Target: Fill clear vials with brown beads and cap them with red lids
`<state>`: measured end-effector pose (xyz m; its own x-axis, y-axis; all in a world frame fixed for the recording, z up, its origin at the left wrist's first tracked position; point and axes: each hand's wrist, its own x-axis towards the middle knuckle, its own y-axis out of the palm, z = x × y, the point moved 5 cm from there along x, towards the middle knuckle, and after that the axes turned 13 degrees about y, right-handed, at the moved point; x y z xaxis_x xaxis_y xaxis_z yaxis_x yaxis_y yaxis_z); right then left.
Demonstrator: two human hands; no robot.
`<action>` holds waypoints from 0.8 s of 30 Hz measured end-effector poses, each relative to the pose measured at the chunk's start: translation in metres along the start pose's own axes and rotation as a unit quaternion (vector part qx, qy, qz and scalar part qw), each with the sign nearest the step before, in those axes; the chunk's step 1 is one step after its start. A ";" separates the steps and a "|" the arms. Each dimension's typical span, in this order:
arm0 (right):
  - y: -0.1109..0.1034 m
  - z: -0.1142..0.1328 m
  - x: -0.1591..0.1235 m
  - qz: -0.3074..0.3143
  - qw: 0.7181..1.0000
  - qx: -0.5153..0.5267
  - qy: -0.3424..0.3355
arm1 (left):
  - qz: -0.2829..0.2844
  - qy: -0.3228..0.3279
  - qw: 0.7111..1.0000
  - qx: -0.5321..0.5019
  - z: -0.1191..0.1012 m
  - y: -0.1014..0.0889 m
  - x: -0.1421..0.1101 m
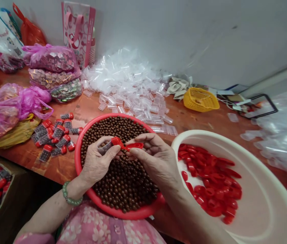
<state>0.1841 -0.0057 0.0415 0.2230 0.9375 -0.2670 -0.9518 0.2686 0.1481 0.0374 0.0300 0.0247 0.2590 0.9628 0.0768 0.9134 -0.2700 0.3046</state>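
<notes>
My left hand is closed around a small clear plastic bottle, tilted on its side. On the bottle's mouth sits a red flip cap, its lid swung open toward the right. My right hand pinches that lid between thumb and fingers. What fills the bottle is mostly hidden by my fingers. Both hands are above a red basin of glossy brown balls. To the right, a white tub holds many loose red caps.
Filled bottles with red caps lie left of the basin. More fill a cardboard box at lower left. Clear empty bottles are heaped behind the basin. Pink plastic bags and a yellow basket stand along the back.
</notes>
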 end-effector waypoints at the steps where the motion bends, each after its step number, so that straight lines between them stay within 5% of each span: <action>1: 0.001 0.000 0.001 -0.005 1.000 0.003 -0.012 | -0.003 0.000 1.000 0.005 0.000 0.000 0.001; 5: 0.004 0.011 0.002 -0.033 0.985 -0.125 -0.111 | 0.023 0.016 0.999 0.017 -0.001 0.002 0.004; 12: 0.013 0.025 -0.002 0.036 0.917 -0.318 -0.237 | 0.074 0.022 0.995 0.057 0.002 0.000 0.007; 17: 0.018 0.020 -0.006 0.009 0.896 -0.351 -0.271 | 0.080 0.029 0.995 0.053 0.002 0.002 0.010; 20: 0.017 0.020 -0.005 -0.019 0.883 -0.371 -0.288 | 0.086 -0.021 0.996 0.020 0.006 0.004 0.010; 24: 0.006 0.023 0.001 -0.046 0.911 -0.334 -0.240 | 0.112 -0.112 0.987 -0.036 0.015 0.007 0.006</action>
<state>0.1839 0.0023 0.0640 0.2228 0.9495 0.2208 -0.8044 0.3070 -0.5085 0.0501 0.0338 0.0126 0.5220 0.8508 -0.0603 0.8027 -0.4661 0.3721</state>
